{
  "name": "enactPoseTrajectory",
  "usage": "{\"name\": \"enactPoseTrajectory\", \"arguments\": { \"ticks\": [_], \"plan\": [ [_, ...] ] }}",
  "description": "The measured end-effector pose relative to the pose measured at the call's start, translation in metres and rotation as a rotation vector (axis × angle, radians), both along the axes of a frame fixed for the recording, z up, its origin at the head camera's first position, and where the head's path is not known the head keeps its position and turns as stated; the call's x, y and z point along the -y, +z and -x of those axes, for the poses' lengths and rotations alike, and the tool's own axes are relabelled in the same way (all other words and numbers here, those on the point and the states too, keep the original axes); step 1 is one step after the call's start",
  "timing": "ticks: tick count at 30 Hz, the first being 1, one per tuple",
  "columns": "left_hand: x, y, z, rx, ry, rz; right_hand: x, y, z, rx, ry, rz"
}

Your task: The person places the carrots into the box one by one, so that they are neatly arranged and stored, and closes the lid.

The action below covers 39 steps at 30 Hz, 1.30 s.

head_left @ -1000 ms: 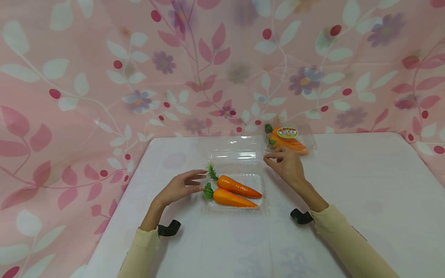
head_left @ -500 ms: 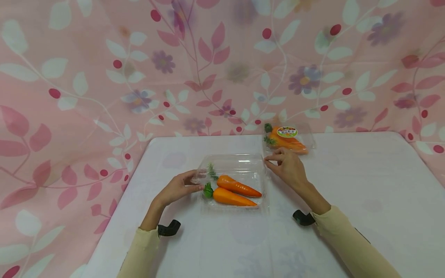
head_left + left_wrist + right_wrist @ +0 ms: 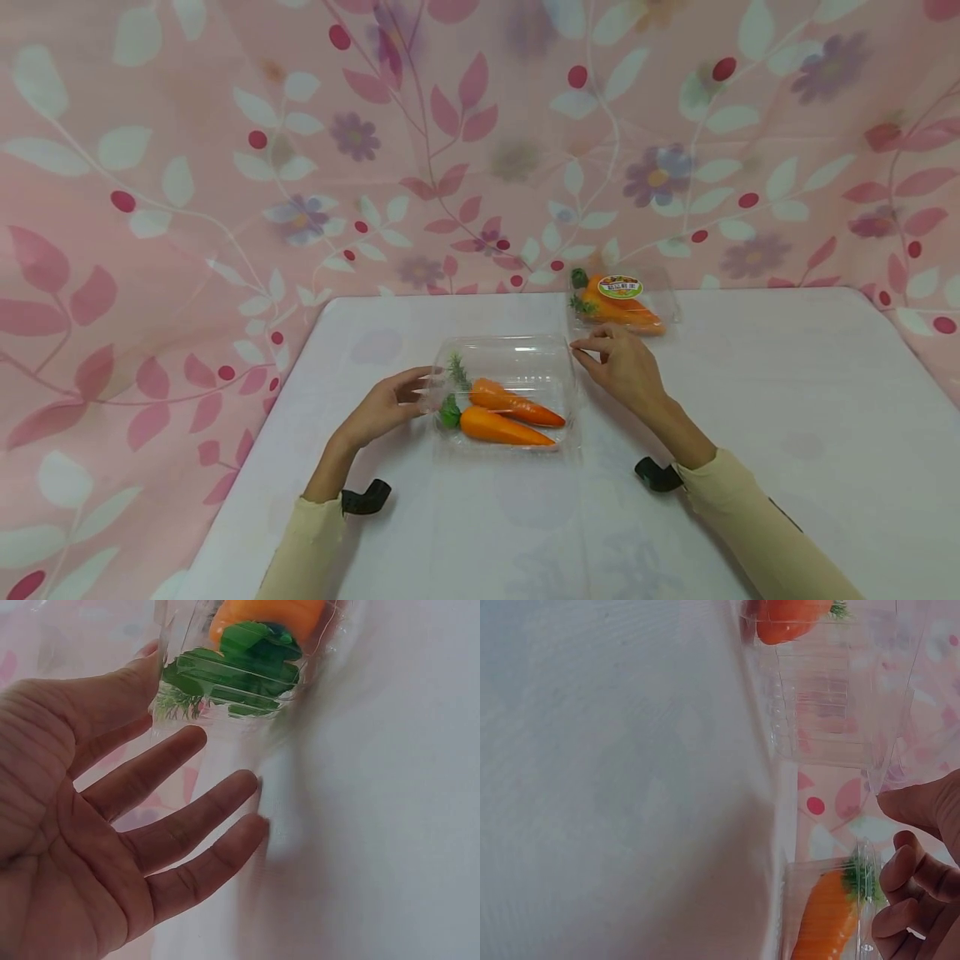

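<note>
Two orange carrots [image 3: 507, 427] with green leafy tops lie side by side in a clear plastic clamshell box [image 3: 498, 451]. Its clear lid [image 3: 501, 350] is folded over them. At the box's left side is my left hand [image 3: 385, 410], fingers spread and fairly straight. In the left wrist view, that hand's thumb [image 3: 124, 682] and forefinger lie against the box edge, the other fingers apart from it. My right hand [image 3: 624, 367] pinches the box's back right corner between thumb and forefinger. Its other fingers are curled, as the right wrist view shows.
Behind my right hand sits another clear box of carrots [image 3: 626, 312] with an oval label [image 3: 620, 287]. A white cloth covers the table [image 3: 750, 400]. A pink floral curtain [image 3: 480, 167] hangs behind it. Black wrist cameras [image 3: 658, 475] jut from both sleeves.
The lid has swung forward from lying open behind the box to lie over the carrots. Both hands have stayed nearly in place at its sides.
</note>
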<state>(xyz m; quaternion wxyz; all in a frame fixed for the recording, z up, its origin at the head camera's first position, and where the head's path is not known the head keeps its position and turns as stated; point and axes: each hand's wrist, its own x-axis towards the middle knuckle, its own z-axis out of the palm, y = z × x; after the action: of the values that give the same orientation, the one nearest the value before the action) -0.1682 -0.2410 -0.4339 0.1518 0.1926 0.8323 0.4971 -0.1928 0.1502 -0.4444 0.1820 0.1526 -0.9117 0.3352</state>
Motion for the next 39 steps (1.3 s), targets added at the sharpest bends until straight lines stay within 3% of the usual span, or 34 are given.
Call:
{"name": "enactPoseTrajectory", "arguments": {
  "ticks": [13,18,24,30,39],
  "plan": [
    [0.008,-0.005,-0.003,0.157,0.033,-0.103,0.000,-0.003,-0.004,0.007,0.010,0.011],
    [0.014,-0.002,-0.012,0.264,0.029,-0.147,0.000,-0.004,-0.004,0.031,0.012,0.016],
    [0.018,0.002,-0.026,0.383,-0.036,-0.165,0.000,-0.001,-0.008,0.070,0.018,0.005],
    [0.013,0.011,-0.034,0.429,-0.047,-0.160,0.001,0.003,-0.011,0.113,0.026,-0.027],
    [0.000,0.023,-0.045,0.440,0.046,-0.080,0.001,0.011,-0.021,0.231,0.006,-0.116]
  ]
}}
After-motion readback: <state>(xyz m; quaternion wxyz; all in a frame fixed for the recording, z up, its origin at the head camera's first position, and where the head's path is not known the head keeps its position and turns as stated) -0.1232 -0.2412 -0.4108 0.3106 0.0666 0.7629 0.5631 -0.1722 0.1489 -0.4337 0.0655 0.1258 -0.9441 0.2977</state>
